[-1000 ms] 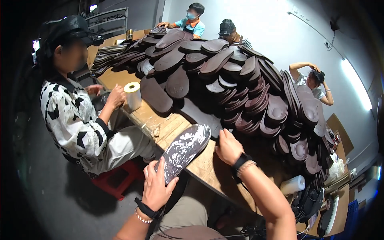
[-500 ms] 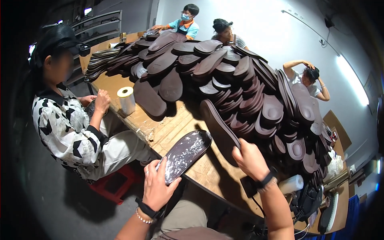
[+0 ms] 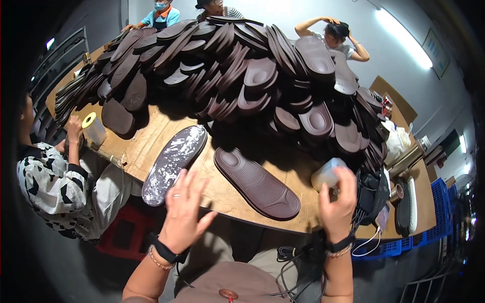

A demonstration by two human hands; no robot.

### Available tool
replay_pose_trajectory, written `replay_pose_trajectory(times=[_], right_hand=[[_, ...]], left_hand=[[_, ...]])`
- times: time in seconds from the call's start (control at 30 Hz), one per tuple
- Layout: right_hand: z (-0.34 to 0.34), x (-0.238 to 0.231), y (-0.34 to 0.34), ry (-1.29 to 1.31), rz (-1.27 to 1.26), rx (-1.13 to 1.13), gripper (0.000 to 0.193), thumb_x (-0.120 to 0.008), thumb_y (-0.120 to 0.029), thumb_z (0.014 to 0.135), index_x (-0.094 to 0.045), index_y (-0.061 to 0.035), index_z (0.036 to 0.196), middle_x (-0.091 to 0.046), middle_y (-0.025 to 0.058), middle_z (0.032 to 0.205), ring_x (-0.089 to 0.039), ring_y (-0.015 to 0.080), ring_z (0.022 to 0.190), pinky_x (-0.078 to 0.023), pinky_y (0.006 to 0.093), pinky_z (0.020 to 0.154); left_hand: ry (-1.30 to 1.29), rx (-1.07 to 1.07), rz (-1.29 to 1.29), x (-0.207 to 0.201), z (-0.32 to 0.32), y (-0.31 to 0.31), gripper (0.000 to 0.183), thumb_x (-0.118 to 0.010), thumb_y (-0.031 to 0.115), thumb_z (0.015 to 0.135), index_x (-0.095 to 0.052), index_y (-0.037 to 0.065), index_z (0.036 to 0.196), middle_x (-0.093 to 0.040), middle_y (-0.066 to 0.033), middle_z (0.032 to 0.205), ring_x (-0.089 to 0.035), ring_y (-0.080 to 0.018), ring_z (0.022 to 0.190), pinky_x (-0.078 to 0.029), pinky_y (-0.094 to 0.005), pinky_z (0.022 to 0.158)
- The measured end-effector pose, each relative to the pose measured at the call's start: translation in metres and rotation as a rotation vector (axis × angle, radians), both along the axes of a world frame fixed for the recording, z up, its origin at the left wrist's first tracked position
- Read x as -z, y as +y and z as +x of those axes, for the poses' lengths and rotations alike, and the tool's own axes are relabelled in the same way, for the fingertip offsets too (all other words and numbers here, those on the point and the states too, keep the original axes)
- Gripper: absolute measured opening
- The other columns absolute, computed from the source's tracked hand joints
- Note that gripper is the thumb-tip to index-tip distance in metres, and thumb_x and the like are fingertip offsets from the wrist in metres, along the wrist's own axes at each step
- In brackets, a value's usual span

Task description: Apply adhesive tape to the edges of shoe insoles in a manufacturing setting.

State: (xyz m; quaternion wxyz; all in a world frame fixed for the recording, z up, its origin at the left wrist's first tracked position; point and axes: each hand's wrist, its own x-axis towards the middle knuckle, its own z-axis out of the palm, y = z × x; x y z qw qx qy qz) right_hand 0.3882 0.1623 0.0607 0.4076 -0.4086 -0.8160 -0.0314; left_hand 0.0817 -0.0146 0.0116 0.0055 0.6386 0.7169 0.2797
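A dark brown shoe sole [image 3: 257, 184] lies on the table in front of me, its textured face up. To its left rests a second shoe sole [image 3: 174, 164], covered in shiny clear film. My left hand [image 3: 184, 212] is open at the lower right edge of that film-covered sole, fingers spread; whether they touch it is hard to tell. On the right, my right hand [image 3: 337, 202] has its thumb and fingers around the near end of a pale roll of clear film [image 3: 326, 172]. The fingers hide part of the roll.
A large heap of brown soles [image 3: 232, 70] covers the back of the table [image 3: 136, 151]. A yellow-ended film roll [image 3: 93, 127] stands at left beside a seated co-worker [image 3: 55, 187]. A black bag [image 3: 371, 189] and cables lie at right. Other people sit behind the heap.
Both soles have left my hands and now lie on the table. My right hand has moved right to the film roll. My left hand has opened. The view has turned right.
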Motion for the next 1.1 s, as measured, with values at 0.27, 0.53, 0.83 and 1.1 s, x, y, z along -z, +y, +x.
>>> replay_pose_trajectory(times=[0.27, 0.53, 0.83, 1.1], right_hand=[[0.018, -0.039, 0.002, 0.296, -0.093, 0.061, 0.071, -0.078, -0.037, 0.095, -0.054, 0.0090, 0.143, -0.058, 0.0254, 0.145, -0.056, 0.0352, 0.137, -0.046, 0.0454, 0.113], [0.141, -0.047, 0.006, 0.736, -0.430, -0.765, 0.022, -0.052, -0.005, 0.102, -0.067, 0.0070, 0.113, -0.071, 0.0179, 0.112, -0.067, 0.0279, 0.102, -0.056, 0.0379, 0.091], [0.135, 0.024, 0.013, 0.622, -0.268, -0.660, 0.024, -0.050, -0.008, 0.103, -0.067, 0.0071, 0.111, -0.070, 0.0175, 0.109, -0.067, 0.0279, 0.100, -0.055, 0.0379, 0.091], [0.165, -0.011, -0.010, 0.291, 0.040, -0.439, 0.026, -0.049, -0.011, 0.104, -0.066, 0.0071, 0.110, -0.070, 0.0172, 0.106, -0.067, 0.0280, 0.098, -0.055, 0.0380, 0.090]], left_hand=[[-0.082, 0.522, -0.047, 0.006, 0.045, 0.022, 0.061, -0.082, 0.018, 0.087, -0.060, 0.013, 0.144, -0.052, -0.0161, 0.152, -0.044, -0.0384, 0.148, -0.040, -0.0503, 0.116], [-0.088, 0.407, 0.111, 0.023, 0.007, 0.016, 0.042, -0.078, 0.007, 0.086, -0.067, 0.013, 0.127, -0.063, -0.0097, 0.135, -0.060, -0.0320, 0.130, -0.050, -0.0448, 0.104], [-0.092, 0.221, -0.036, 0.016, -0.015, -0.012, 0.036, -0.076, 0.000, 0.081, -0.075, 0.010, 0.116, -0.069, -0.0091, 0.128, -0.064, -0.0312, 0.125, -0.051, -0.0431, 0.102], [-0.076, 0.237, -0.014, -0.001, -0.016, 0.002, 0.035, -0.076, -0.006, 0.081, -0.076, 0.007, 0.113, -0.072, -0.0107, 0.120, -0.068, -0.0331, 0.119, -0.054, -0.0433, 0.100]])
